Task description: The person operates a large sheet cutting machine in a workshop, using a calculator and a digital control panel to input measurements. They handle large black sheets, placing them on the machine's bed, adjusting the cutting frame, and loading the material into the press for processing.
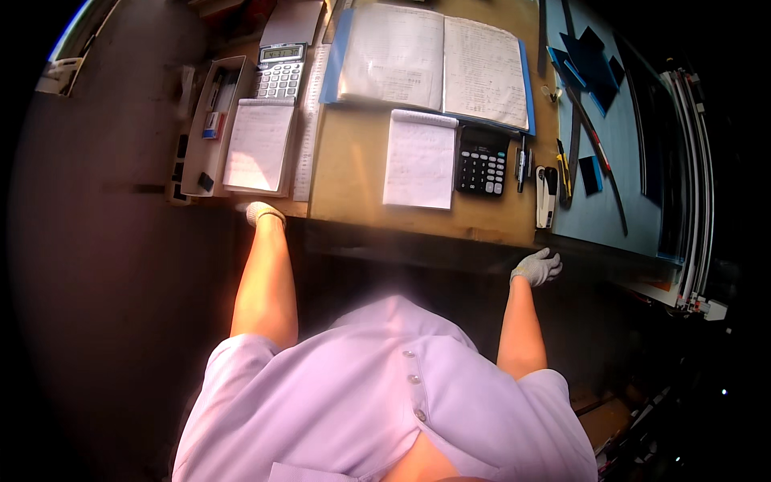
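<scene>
My left hand [266, 214], in a pale knitted glove, is at the desk's front edge, just below a small notepad [259, 145]. Its fingers are mostly hidden, so whether it grips anything does not show. Out past the front edge on the right, my right hand [538, 267] wears a similar glove. Its fingers are apart with nothing in them. A black-and-white stapler [545, 197] lies closest to it, beside a yellow utility knife [564, 173]. Between the hands, a second notepad [420, 161] lies next to a black calculator [481, 163].
An open ledger in a blue cover [487, 72] lies at the back. On the left are a silver calculator [279, 72], a tray of small items [197, 165] and a long ruler [312, 128]. Dark blue offcuts [590, 68] and a thin strip [598, 149] lie right.
</scene>
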The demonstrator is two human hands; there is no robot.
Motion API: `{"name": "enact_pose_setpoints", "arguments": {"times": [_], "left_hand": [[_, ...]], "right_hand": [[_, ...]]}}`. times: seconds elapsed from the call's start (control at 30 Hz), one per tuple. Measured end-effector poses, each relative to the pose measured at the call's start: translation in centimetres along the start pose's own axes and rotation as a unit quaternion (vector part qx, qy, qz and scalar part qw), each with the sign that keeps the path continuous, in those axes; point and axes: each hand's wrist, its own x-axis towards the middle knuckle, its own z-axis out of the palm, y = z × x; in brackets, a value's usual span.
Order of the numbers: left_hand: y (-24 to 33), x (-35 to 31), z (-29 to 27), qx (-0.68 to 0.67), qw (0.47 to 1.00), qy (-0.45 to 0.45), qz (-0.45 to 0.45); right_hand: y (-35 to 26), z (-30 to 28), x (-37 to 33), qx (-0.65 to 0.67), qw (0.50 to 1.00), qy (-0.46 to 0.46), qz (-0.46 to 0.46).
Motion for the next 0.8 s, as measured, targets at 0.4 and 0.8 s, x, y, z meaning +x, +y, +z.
{"name": "enact_pose_setpoints", "arguments": {"times": [0.4,0.8], "left_hand": [[3.7,1.7,-2.6,-0.84,0.265,0.139,-0.453],[3.7,1.4,-2.7,-0.842,0.244,0.133,-0.463]], "right_hand": [[-1.3,-1.6,-0.6,-0.026,1.0,0.007,0.005],[-2.1,-2.0,-0.3,-0.041,0.999,-0.01,0.03]]}}
